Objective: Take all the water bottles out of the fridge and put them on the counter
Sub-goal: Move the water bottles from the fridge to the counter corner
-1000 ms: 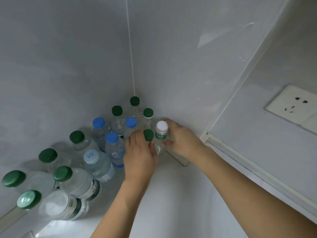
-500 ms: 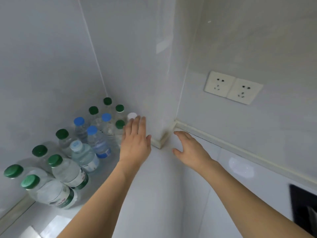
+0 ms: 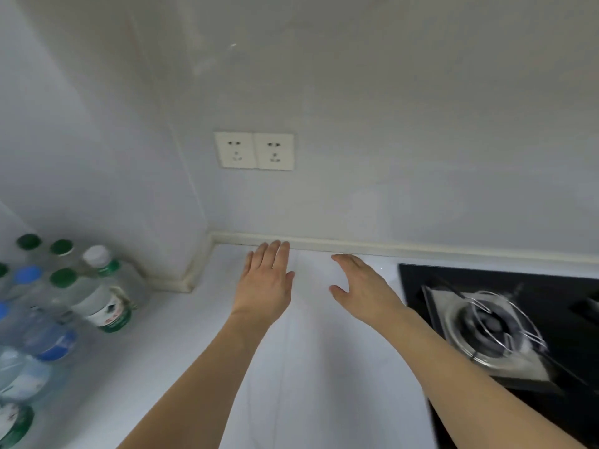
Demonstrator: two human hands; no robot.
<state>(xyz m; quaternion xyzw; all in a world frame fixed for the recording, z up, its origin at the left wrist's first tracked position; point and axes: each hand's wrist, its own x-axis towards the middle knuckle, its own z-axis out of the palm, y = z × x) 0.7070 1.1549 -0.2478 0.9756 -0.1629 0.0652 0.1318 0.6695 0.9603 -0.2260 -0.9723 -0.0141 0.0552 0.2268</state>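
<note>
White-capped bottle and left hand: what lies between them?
Head view: only bare white counter separates the white-capped bottle from the open, empty left hand; the wall's jutting corner sits just behind that stretch.

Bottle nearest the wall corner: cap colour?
White cap, green neck band; head view.

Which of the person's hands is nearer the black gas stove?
Right. The right hand hovers open just left of the black gas stove; the left hand is farther left, toward the white-capped bottle.
</note>
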